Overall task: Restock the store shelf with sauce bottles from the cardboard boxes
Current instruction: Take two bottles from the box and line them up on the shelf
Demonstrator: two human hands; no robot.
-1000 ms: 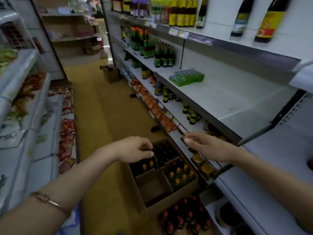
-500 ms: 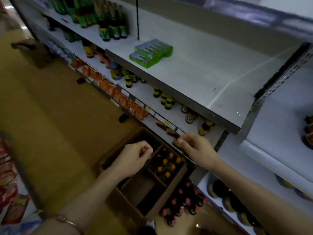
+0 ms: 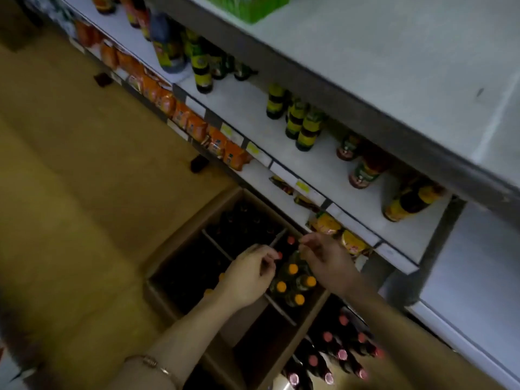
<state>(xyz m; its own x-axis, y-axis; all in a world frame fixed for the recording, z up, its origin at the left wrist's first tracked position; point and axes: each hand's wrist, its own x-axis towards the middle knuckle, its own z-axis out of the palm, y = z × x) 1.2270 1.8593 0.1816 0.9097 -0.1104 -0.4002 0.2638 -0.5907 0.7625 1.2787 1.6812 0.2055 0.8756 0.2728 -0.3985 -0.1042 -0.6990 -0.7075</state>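
Observation:
A cardboard box (image 3: 225,205) with dividers sits on the floor by the shelving. One cell holds several bottles with orange caps (image 3: 293,268); other cells hold dark bottles, and red caps (image 3: 291,240) show at the far side. My left hand (image 3: 250,274) hovers over the box, fingers loosely curled, holding nothing. Just right of it, my right hand (image 3: 326,260) reaches down over the orange-capped bottles, fingers apart and empty. The white store shelf (image 3: 247,108) above carries scattered sauce bottles (image 3: 306,130).
A second batch of red-capped bottles (image 3: 342,354) stands nearer me, right of the box. Orange packets (image 3: 219,142) hang along the lower shelf edge. A large white shelf (image 3: 380,66) overhangs at the upper right. The tan floor (image 3: 84,178) stretches to the left.
My view has tilted down and closer to the box. Both hands have dropped from shelf-edge height to just above the bottles, and the right hand has moved off the shelf edge.

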